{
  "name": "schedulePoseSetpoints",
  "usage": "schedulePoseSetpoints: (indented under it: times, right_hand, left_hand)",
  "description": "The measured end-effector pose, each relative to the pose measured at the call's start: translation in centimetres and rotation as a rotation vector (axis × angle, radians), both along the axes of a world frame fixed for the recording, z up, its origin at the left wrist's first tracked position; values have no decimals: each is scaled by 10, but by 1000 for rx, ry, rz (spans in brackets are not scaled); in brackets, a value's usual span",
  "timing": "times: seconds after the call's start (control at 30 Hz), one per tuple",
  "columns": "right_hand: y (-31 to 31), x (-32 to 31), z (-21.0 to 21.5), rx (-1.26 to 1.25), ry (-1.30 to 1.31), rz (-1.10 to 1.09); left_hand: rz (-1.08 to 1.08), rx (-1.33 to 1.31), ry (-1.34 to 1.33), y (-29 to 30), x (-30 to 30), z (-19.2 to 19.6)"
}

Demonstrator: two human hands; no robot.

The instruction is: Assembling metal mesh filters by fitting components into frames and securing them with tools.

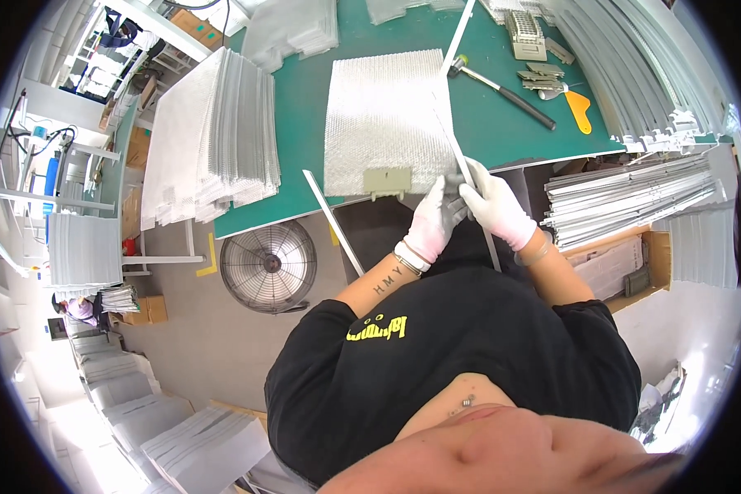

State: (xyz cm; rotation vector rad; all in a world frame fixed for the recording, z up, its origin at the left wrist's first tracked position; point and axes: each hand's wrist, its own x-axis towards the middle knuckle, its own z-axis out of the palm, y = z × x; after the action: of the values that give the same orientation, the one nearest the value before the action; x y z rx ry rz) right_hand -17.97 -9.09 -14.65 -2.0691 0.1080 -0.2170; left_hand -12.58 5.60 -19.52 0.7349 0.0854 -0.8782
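A long, thin white strip point(450, 136) runs along the right edge of a silvery mesh panel point(379, 107) on the green table. My right hand point(500, 206), in a white glove with grey fingertips, is closed around the strip near the panel's lower right corner. Gloved the same way, my left hand point(431, 221) is beside it, fingers drawn together close to the strip; what they pinch is hidden. On the panel's near edge sits a small beige plastic piece point(387, 180), left of my left hand.
A hammer point(510, 97) and a yellow-handled scraper point(577, 110) lie right of the panel, near beige plastic parts point(527, 37). Stacked mesh panels point(214, 132) stand left. Another white strip point(333, 222) juts past the table edge. A floor fan point(269, 265) is below; strips point(626, 198) are piled right.
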Motion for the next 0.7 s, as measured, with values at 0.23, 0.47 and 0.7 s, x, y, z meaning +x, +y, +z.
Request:
schedulePoseSetpoints:
  times: [0.23,0.47,0.7]
  right_hand:
    - [9,-11,5,552,-87,-213]
    - [3,9,10,865,3,-20]
    - [0,3,2,840,71,-75]
  left_hand:
    - [191,-154,-90,-13,22,25]
    - [184,-303,-99,-65,85,30]
    - [188,-267,-240,-74,90,8]
